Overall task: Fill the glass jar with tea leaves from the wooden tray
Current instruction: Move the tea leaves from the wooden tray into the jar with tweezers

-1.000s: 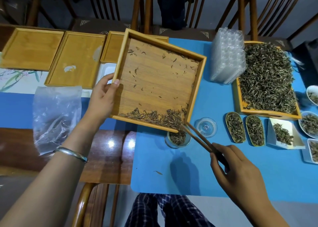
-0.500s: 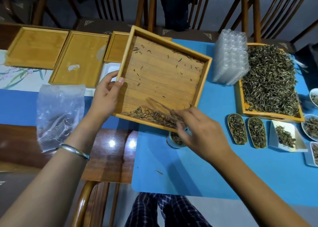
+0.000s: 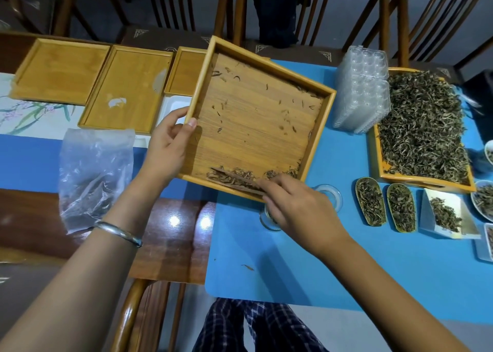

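My left hand (image 3: pixel 166 149) grips the left edge of a square wooden tray (image 3: pixel 256 119), held tilted toward me above the blue mat (image 3: pixel 373 269). A small heap of tea leaves (image 3: pixel 240 177) lies along the tray's low near edge. My right hand (image 3: pixel 298 209) holds a pair of wooden tongs (image 3: pixel 234 179) whose tips lie in that heap, pointing left. The glass jar (image 3: pixel 266 218) stands on the mat just below the tray's near corner, mostly hidden behind my right hand.
A glass lid (image 3: pixel 329 194) lies right of the jar. Farther right stand a full tray of tea leaves (image 3: pixel 421 127), a stack of clear plastic containers (image 3: pixel 362 90) and several small dishes of leaves (image 3: pixel 370 205). Empty wooden trays (image 3: pixel 128 87) and a plastic bag (image 3: pixel 93 175) lie left.
My right hand rose from the mat to the tray's near edge, over the jar, and the tongs now reach leftward through the heap. The tray stays tilted in my left hand.
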A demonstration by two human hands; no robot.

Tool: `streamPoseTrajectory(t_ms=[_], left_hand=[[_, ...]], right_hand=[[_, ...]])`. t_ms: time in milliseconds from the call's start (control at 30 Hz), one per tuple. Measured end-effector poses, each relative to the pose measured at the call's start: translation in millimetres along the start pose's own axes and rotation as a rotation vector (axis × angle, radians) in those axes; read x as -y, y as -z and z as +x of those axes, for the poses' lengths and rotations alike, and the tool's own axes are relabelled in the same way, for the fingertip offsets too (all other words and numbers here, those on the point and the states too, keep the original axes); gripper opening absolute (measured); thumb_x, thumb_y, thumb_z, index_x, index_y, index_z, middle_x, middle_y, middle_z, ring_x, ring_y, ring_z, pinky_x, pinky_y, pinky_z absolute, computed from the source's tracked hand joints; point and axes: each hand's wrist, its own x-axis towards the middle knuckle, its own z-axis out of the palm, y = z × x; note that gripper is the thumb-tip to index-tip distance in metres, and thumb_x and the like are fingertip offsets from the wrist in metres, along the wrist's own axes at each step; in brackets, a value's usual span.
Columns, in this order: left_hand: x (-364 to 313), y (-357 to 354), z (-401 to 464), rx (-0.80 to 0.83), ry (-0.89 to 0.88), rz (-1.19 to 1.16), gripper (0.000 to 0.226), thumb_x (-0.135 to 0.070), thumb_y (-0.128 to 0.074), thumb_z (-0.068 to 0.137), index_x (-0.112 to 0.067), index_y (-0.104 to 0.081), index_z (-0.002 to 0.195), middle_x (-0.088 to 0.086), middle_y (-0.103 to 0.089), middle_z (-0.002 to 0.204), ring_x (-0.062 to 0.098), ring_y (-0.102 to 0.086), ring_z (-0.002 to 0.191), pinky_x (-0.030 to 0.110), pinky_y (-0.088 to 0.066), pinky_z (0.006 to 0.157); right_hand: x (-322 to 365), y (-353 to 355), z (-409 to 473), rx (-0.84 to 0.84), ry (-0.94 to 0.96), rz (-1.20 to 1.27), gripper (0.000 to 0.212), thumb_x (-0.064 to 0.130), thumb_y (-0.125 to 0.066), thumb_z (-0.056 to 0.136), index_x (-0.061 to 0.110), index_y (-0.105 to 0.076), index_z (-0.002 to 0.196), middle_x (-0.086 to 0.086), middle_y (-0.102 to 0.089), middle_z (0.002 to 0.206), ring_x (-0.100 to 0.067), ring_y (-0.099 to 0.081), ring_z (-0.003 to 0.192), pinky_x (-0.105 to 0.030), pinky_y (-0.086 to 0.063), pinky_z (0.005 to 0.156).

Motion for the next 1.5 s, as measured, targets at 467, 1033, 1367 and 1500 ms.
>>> streamPoseTrajectory(t_ms=[467, 1033, 1367, 1500], left_hand=[[-1.8, 0.2, -0.4, 0.004, -0.032, 0.014, 0.019, -0.021, -0.052, 0.1, -0.022, -0.056, 0.119, -0.021, -0.072, 0.076, -0.006, -0.065, 0.073, 0.013, -0.052, 0.068], [-0.9, 0.4, -2.5, -0.016, -0.013, -0.009, 0.02, -0.028, -0.055, 0.098, -0.028, -0.057, 0.118, 0.002, -0.062, 0.086, 0.015, -0.057, 0.082, 0.033, -0.048, 0.078], [-0.1, -0.7, 0.5, -0.01, 0.004, -0.008, 0.022, -0.026, -0.054, 0.099, -0.022, -0.057, 0.121, 0.004, -0.062, 0.086, 0.015, -0.057, 0.081, 0.032, -0.046, 0.076], [0.3, -0.5, 1.2, 0.004, 0.007, -0.003, 0.027, -0.027, -0.054, 0.099, -0.017, -0.057, 0.124, 0.007, -0.062, 0.087, 0.016, -0.057, 0.08, 0.03, -0.047, 0.072]], right_hand=[[-32.5, 15.2, -46.1, -0.053, -0.149, -0.004, 0.031, 0.022, -0.057, 0.091, 0.013, -0.064, 0.119, -0.005, -0.065, 0.095, -0.029, -0.064, 0.075, -0.035, -0.049, 0.041], [-1.8, 2.0, 10.5, -0.092, 0.068, -0.032, 0.022, 0.008, -0.065, 0.088, 0.007, -0.069, 0.11, -0.012, -0.065, 0.086, -0.032, -0.062, 0.071, -0.038, -0.051, 0.05], [-52.0, 6.1, -50.9, -0.081, -0.088, -0.115, 0.03, 0.006, -0.07, 0.082, 0.009, -0.07, 0.112, -0.012, -0.065, 0.087, -0.033, -0.062, 0.071, -0.038, -0.05, 0.058], [-48.1, 10.7, -50.2, -0.16, -0.134, -0.018, 0.027, 0.01, -0.065, 0.087, 0.008, -0.069, 0.114, -0.011, -0.066, 0.089, -0.032, -0.063, 0.074, -0.039, -0.052, 0.061]])
